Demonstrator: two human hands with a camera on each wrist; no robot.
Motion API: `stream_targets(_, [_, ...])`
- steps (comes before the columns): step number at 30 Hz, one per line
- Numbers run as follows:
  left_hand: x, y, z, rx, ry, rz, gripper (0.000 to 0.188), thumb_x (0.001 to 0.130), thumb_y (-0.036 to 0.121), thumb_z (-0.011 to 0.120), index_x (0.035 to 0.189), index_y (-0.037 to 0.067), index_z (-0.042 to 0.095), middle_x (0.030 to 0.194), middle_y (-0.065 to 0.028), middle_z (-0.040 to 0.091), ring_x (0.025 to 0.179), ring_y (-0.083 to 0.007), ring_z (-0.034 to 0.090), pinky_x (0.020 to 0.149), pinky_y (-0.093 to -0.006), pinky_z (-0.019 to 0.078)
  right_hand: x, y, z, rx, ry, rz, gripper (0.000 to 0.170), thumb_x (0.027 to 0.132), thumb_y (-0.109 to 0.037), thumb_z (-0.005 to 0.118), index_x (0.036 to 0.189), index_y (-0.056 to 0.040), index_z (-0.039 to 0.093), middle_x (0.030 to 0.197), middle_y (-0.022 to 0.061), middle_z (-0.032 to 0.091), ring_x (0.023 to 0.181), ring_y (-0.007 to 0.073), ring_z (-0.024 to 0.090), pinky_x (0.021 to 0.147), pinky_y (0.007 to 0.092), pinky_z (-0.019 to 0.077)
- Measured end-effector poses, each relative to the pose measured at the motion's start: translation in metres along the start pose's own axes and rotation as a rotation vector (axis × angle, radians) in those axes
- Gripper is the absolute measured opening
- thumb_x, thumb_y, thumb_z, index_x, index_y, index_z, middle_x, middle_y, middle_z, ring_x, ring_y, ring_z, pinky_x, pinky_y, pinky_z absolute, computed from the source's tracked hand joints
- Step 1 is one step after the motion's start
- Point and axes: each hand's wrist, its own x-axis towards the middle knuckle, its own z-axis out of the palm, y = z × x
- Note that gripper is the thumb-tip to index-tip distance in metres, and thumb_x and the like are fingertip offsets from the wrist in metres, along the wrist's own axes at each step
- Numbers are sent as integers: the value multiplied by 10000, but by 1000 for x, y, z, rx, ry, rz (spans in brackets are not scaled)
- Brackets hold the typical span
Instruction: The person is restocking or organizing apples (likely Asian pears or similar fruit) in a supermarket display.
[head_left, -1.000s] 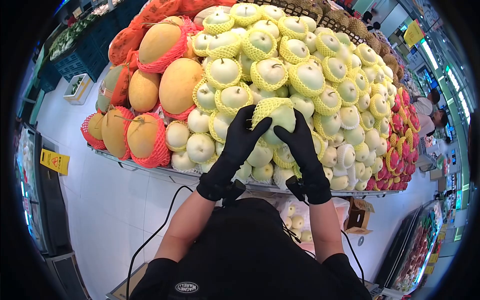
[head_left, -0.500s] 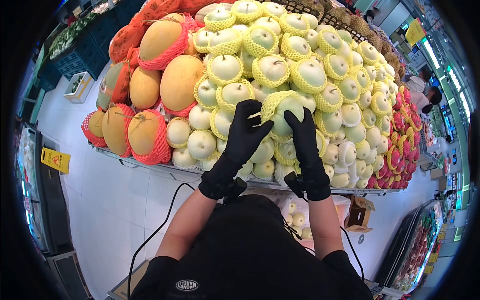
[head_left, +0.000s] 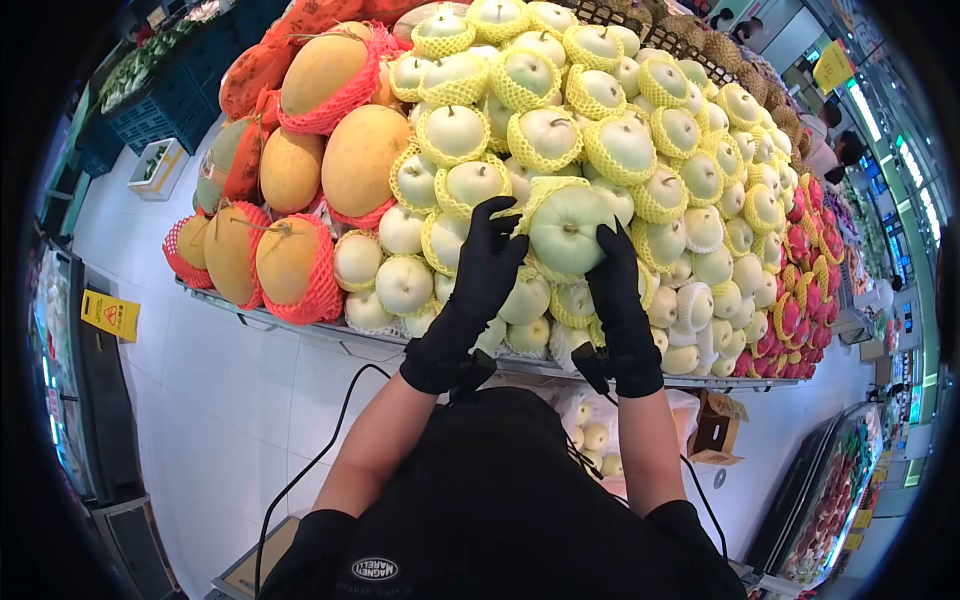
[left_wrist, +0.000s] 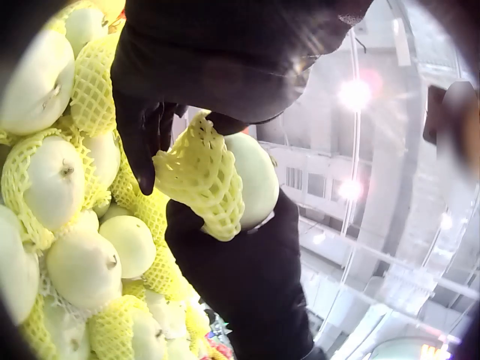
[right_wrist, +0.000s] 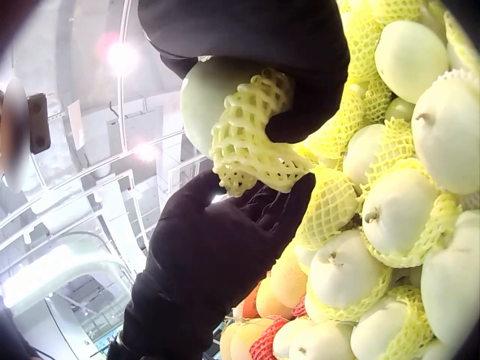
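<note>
A pale green melon, its stem facing up, sits in a yellow foam net above the heaped melons. My right hand grips its right side; in the left wrist view the right hand curls round it from below. The left hand is at the melon's left, fingers spread and slightly bent. In the right wrist view the left hand has its fingertips by the loose edge of the foam net. Whether its thumb presses the fruit is unclear.
Netted pale melons surround the hands. Orange melons in red nets lie left, dragon fruit right. Below the display's front edge is a bag of pale fruit beside an open carton. A black cable hangs near the left arm.
The melon has turned so its stem shows upward, and more of its bare surface is visible. Since a second ago, the left hand has moved slightly away from it; the right hand keeps its grip.
</note>
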Motion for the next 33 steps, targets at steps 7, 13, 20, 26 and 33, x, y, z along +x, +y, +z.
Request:
stream_targets(7, [2, 32, -8, -192, -264, -182, 492, 911, 94, 599, 1378, 10, 469, 1248, -89, 591, 1087, -148, 575, 919, -284, 468, -11, -31, 25, -108, -91, 59, 520, 914, -232, 609, 1356, 10, 476, 1237, 107, 593, 1107, 191, 586, 964, 334, 470])
stream_targets(13, [-1, 39, -12, -148, -293, -262, 507, 908, 202, 677, 1334, -6, 499, 1241, -89, 602, 1109, -154, 576, 943, -315, 471, -15, -38, 34, -491, -105, -36, 566, 892, -228, 665, 1374, -1, 473, 1252, 118, 595, 1121, 189, 577, 944, 324, 478])
stream_targets(20, [-7, 8, -15, -553, -348, -329, 567, 942, 240, 629, 1407, 9, 402, 1323, -110, 541, 1207, -206, 545, 1043, -356, 440, -21, -57, 41, -685, -103, 47, 538, 898, -188, 656, 1370, 4, 483, 1211, 112, 619, 1078, 170, 590, 889, 312, 499])
stream_targets(26, [-14, 10, -17, -775, -393, -331, 594, 940, 247, 616, 1431, 16, 374, 1356, -115, 516, 1263, -224, 501, 1076, -372, 413, -16, -64, 35, -785, -35, -25, 355, 891, -165, 658, 1204, 2, 641, 1027, 82, 689, 880, 127, 615, 798, 289, 506])
stream_targets(33, [-14, 22, -8, -454, -292, -177, 657, 856, 163, 714, 1416, 27, 397, 1333, -102, 531, 1214, -200, 528, 1031, -358, 442, -18, -63, 44, -844, 176, -216, 238, 865, -137, 689, 1072, -21, 703, 899, 63, 690, 777, 104, 590, 720, 262, 485])
